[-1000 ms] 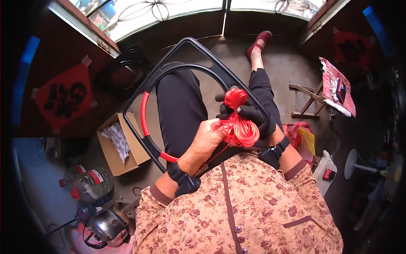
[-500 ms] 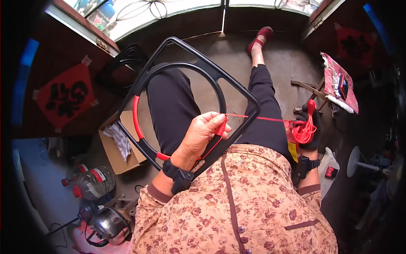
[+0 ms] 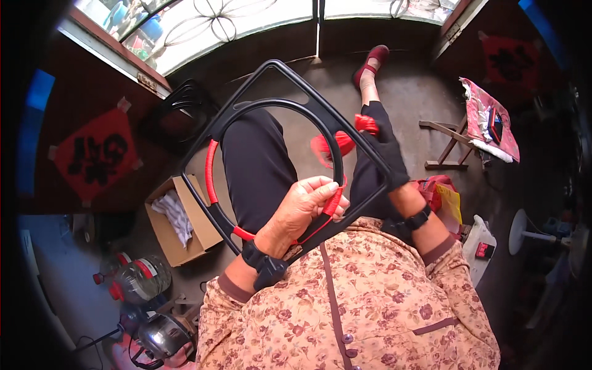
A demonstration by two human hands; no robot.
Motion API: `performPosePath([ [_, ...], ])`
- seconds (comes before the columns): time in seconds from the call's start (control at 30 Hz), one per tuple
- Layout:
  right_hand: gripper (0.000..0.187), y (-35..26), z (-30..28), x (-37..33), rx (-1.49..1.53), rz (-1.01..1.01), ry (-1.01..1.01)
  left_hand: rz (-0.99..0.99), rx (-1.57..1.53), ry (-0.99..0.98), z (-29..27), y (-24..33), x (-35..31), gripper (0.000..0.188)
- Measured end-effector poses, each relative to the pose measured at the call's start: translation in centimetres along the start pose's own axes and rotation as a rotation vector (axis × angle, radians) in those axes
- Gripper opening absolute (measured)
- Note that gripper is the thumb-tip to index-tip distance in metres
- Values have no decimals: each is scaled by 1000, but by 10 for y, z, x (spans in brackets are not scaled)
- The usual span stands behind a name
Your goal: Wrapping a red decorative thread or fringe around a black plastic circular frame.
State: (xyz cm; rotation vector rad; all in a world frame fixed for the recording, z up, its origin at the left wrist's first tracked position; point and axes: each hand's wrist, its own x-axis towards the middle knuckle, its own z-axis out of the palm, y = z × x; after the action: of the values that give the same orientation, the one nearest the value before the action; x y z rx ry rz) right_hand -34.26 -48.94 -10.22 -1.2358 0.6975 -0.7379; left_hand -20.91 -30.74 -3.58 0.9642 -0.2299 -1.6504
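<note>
A black frame [image 3: 364, 132], squarish outside with a round ring inside, lies tilted over my lap. Red cord is wound tightly round parts of the ring; one long wrapped stretch [image 3: 210, 172] is on its left side. My left hand [image 3: 308, 200] is closed on the ring's lower right, thumb and fingers pinching the red winding [image 3: 333, 202] there. On the far side of the frame, my black-gloved right hand [image 3: 388, 161] grips a loose bundle of red cord [image 3: 344, 143]. The bundle shows through the ring's opening and beyond the rim; the gloved fingers are partly hidden and blurred.
An open cardboard box [image 3: 206, 231] with a white cloth stands at left, near large plastic bottles [image 3: 145, 277] and a metal kettle [image 3: 161, 336]. To the right are a small stool [image 3: 487, 120], a red and yellow bag [image 3: 445, 200] and a white fan [image 3: 518, 232].
My right hand has swung from the far right in to the frame, carrying the cord bundle behind it; the taut cord has slackened. My left hand keeps its pinch, the frame shifting slightly right.
</note>
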Motion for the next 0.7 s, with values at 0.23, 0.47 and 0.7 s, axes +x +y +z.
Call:
performPosePath([
  [0.23,52,-31,48,-24,820,603,-565,62,-11,-93,-5,-5,-1,23],
  [0.47,78,-61,55,-29,586,439,-815,131,39,-40,-3,-6,-5,25],
  [0.7,42,-50,15,-37,11,174,-423,149,87,19,-3,-3,-4,23],
])
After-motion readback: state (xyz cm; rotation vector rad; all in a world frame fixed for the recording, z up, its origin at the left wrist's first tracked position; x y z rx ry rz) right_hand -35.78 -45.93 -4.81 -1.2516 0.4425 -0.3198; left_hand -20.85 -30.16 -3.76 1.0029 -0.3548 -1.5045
